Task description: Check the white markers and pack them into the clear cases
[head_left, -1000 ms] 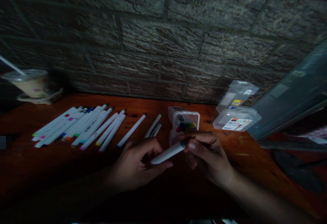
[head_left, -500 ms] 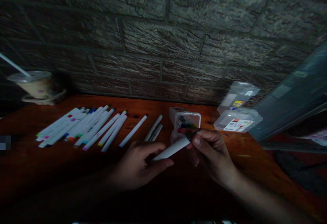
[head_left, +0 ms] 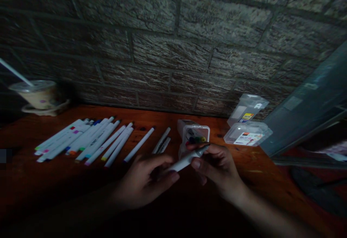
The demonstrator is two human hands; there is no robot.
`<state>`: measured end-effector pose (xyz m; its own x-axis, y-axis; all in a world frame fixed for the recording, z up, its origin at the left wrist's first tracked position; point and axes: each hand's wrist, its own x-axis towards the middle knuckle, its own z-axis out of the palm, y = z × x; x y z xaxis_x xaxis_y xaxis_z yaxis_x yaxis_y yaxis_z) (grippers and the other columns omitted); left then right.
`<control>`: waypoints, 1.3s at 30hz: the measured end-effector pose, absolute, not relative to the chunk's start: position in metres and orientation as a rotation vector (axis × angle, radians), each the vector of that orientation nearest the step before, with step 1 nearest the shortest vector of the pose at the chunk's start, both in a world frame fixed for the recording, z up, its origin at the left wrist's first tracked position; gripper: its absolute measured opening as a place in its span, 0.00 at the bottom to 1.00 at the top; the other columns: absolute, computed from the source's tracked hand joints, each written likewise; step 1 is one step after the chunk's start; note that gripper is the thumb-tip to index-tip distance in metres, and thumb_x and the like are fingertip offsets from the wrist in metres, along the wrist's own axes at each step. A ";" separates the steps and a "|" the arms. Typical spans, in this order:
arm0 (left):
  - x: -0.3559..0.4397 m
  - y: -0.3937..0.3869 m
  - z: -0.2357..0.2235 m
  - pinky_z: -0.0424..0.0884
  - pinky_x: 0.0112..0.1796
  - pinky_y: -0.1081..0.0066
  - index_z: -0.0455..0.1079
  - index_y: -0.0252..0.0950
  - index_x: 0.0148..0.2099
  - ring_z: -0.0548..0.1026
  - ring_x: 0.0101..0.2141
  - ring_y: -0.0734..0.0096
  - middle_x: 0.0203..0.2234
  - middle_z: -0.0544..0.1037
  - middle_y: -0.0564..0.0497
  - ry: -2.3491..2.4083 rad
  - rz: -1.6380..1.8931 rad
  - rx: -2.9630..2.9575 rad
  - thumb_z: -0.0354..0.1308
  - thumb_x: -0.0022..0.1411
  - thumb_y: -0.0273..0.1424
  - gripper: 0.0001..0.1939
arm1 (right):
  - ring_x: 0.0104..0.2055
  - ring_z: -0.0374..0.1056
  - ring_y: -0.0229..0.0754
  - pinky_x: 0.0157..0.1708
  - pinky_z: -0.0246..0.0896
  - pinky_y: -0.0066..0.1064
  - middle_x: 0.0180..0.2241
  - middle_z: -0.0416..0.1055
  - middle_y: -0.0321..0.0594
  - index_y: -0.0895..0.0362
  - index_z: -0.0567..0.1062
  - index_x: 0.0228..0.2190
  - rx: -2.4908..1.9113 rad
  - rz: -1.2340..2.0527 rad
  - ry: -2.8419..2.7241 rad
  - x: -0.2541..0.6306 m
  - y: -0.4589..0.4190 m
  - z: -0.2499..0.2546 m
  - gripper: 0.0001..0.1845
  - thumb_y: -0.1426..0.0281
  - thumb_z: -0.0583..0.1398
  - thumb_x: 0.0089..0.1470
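A white marker (head_left: 183,162) slants up to the right between my hands, its grey neck and dark pointed tip bare. My left hand (head_left: 148,180) grips the lower end between thumb and fingers. Near the tip, my right hand (head_left: 221,169) is closed around the marker, thumb on the barrel and fingers behind it. Just beyond my hands stands an open clear plastic case (head_left: 209,133) with a few coloured marker ends inside. Two markers (head_left: 162,141) lie left of the case, and a single white marker (head_left: 139,144) lies farther left.
Several white markers with coloured ends (head_left: 89,138) lie in a row on the wooden table (head_left: 260,169). A drink cup with a straw (head_left: 40,95) sits in a holder at far left. Clear plastic lids (head_left: 248,135) rest at the right, near the brick wall (head_left: 151,57) and a grey metal frame (head_left: 300,97).
My right thumb and fingers have shifted down from the tip onto the barrel, and the pointed tip now shows more. The view has tilted up slightly.
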<state>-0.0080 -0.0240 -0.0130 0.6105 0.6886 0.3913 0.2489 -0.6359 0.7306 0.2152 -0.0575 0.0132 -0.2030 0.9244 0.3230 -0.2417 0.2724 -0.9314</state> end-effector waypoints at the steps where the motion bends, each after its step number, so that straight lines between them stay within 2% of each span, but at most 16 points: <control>1: -0.008 -0.024 -0.012 0.66 0.27 0.76 0.74 0.36 0.38 0.73 0.27 0.73 0.26 0.76 0.54 0.728 0.895 2.207 0.58 0.70 0.34 0.08 | 0.15 0.59 0.26 0.15 0.55 0.18 0.22 0.71 0.29 0.52 0.83 0.29 -0.704 1.232 -1.354 0.216 -0.057 0.013 0.05 0.70 0.70 0.57; 3: -0.009 -0.024 -0.010 0.65 0.27 0.76 0.74 0.36 0.39 0.73 0.27 0.73 0.27 0.77 0.54 0.724 0.910 2.215 0.56 0.70 0.33 0.08 | 0.15 0.59 0.26 0.15 0.55 0.18 0.23 0.71 0.29 0.50 0.85 0.35 -0.705 1.224 -1.367 0.216 -0.058 0.011 0.02 0.69 0.70 0.57; 5: -0.008 -0.024 -0.008 0.66 0.28 0.76 0.74 0.36 0.40 0.74 0.27 0.74 0.27 0.77 0.54 0.725 0.925 2.225 0.57 0.70 0.32 0.07 | 0.16 0.60 0.27 0.15 0.55 0.18 0.22 0.71 0.29 0.47 0.85 0.42 -0.711 1.214 -1.382 0.217 -0.058 0.009 0.10 0.69 0.70 0.58; 7: -0.007 -0.023 -0.007 0.66 0.28 0.76 0.74 0.37 0.40 0.73 0.27 0.74 0.27 0.77 0.55 0.723 0.944 2.229 0.58 0.69 0.31 0.05 | 0.16 0.60 0.27 0.16 0.55 0.18 0.22 0.72 0.29 0.46 0.85 0.45 -0.718 1.208 -1.389 0.218 -0.059 0.007 0.13 0.69 0.70 0.58; 11: -0.006 -0.022 -0.010 0.68 0.28 0.78 0.75 0.38 0.42 0.75 0.28 0.75 0.29 0.79 0.55 0.734 1.022 2.192 0.62 0.67 0.29 0.02 | 0.16 0.62 0.27 0.15 0.58 0.18 0.26 0.76 0.30 0.45 0.85 0.44 -0.716 1.198 -1.364 0.219 -0.059 0.008 0.13 0.69 0.71 0.56; 15: -0.004 -0.019 -0.015 0.70 0.30 0.78 0.76 0.39 0.44 0.78 0.30 0.74 0.32 0.81 0.55 0.773 1.115 2.127 0.65 0.66 0.29 0.04 | 0.15 0.63 0.27 0.14 0.58 0.16 0.23 0.74 0.29 0.47 0.86 0.41 -0.779 1.132 -1.369 0.217 -0.058 0.012 0.13 0.71 0.74 0.52; 19: -0.004 -0.015 -0.017 0.73 0.33 0.77 0.76 0.39 0.45 0.80 0.34 0.71 0.35 0.82 0.53 0.791 1.192 2.070 0.67 0.65 0.31 0.07 | 0.15 0.65 0.27 0.15 0.61 0.15 0.24 0.77 0.30 0.46 0.86 0.39 -0.818 1.081 -1.356 0.218 -0.056 0.012 0.09 0.70 0.72 0.54; 23: -0.004 -0.013 -0.014 0.75 0.38 0.76 0.76 0.41 0.50 0.82 0.38 0.70 0.40 0.84 0.53 0.783 1.175 2.036 0.63 0.68 0.31 0.09 | 0.16 0.67 0.27 0.17 0.62 0.16 0.27 0.81 0.33 0.44 0.85 0.41 -0.808 1.060 -1.366 0.225 -0.053 0.008 0.10 0.69 0.71 0.57; 26: -0.005 -0.013 -0.012 0.75 0.39 0.75 0.77 0.41 0.50 0.82 0.39 0.69 0.40 0.84 0.52 0.773 1.215 2.044 0.62 0.69 0.31 0.08 | 0.16 0.67 0.28 0.16 0.62 0.18 0.29 0.82 0.35 0.45 0.85 0.43 -0.801 1.033 -1.375 0.229 -0.052 0.006 0.11 0.68 0.71 0.57; 32: -0.008 -0.010 -0.012 0.74 0.39 0.73 0.78 0.42 0.50 0.80 0.40 0.68 0.40 0.83 0.52 0.777 1.305 2.066 0.65 0.68 0.31 0.09 | 0.14 0.68 0.33 0.15 0.65 0.21 0.20 0.77 0.33 0.52 0.85 0.38 -0.835 0.953 -1.378 0.231 -0.048 0.013 0.08 0.68 0.72 0.54; 35: -0.008 -0.009 -0.009 0.74 0.41 0.71 0.78 0.42 0.50 0.80 0.41 0.67 0.41 0.83 0.51 0.803 1.290 2.063 0.63 0.69 0.31 0.08 | 0.19 0.74 0.37 0.17 0.70 0.23 0.24 0.82 0.37 0.54 0.85 0.37 -0.856 0.828 -1.540 0.233 -0.044 0.023 0.10 0.74 0.72 0.50; 39: -0.008 -0.008 -0.005 0.75 0.43 0.70 0.78 0.41 0.49 0.80 0.42 0.66 0.42 0.83 0.50 0.766 1.263 2.043 0.61 0.70 0.30 0.07 | 0.31 0.82 0.44 0.30 0.78 0.28 0.34 0.86 0.42 0.54 0.85 0.37 -0.901 0.513 -1.773 0.240 -0.048 0.039 0.14 0.78 0.71 0.46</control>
